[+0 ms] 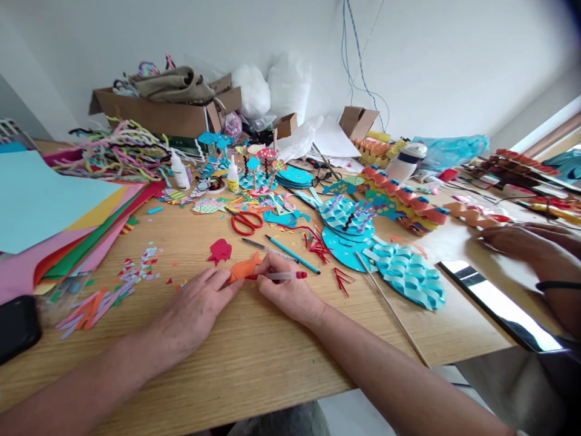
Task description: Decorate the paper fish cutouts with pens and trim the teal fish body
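My left hand (202, 303) is closed on the left end of an orange paper fish (244, 267), holding it at the table. In my right hand (285, 290) is a red gel pen (284, 275) with a clear barrel, its tip end by the fish. Fingers hide part of the fish, and whether the tip touches it I cannot tell. A red paper fish (220, 251) lies just beyond my left hand. Past my right hand are a blue pen (290, 253), a grey pen (265, 247) and red-handled scissors (246, 223).
Coloured paper sheets (49, 200) and a phone (18, 327) lie at left. Glue bottles (180, 171) stand farther back. Blue paper-scale pieces (408, 272) and a wooden stick (390, 306) lie at right. Another person's hands (521, 242) are at the far right, near a shiny tablet-like slab (503, 303).
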A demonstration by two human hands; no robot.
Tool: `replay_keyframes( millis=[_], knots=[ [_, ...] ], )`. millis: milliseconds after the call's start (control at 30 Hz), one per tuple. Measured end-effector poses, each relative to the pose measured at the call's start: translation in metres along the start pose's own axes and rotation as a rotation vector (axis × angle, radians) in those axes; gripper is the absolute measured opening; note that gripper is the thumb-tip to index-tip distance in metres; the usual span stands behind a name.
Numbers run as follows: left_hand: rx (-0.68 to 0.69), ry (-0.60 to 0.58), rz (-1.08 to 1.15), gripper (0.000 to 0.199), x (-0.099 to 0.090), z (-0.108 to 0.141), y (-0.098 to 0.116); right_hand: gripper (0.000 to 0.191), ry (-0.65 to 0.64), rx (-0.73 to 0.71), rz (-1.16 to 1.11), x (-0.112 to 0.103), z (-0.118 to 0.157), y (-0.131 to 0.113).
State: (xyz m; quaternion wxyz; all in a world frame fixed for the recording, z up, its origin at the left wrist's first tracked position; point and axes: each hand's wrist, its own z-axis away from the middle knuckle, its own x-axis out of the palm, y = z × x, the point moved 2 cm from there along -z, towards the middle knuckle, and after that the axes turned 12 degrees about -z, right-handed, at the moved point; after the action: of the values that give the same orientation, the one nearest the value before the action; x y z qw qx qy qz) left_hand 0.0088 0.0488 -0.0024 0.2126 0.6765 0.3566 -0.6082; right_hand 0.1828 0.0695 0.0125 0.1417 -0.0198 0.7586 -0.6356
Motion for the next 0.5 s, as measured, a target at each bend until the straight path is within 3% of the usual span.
replay_keyframes(
  millis=[500],
  knots=[
    [-0.039,-0.005,-0.048,0.043,0.0038,0.0025,0.0042,0.009,-0.009,-0.036,0.04,0.0009,0.0008,0.0037]
  ],
)
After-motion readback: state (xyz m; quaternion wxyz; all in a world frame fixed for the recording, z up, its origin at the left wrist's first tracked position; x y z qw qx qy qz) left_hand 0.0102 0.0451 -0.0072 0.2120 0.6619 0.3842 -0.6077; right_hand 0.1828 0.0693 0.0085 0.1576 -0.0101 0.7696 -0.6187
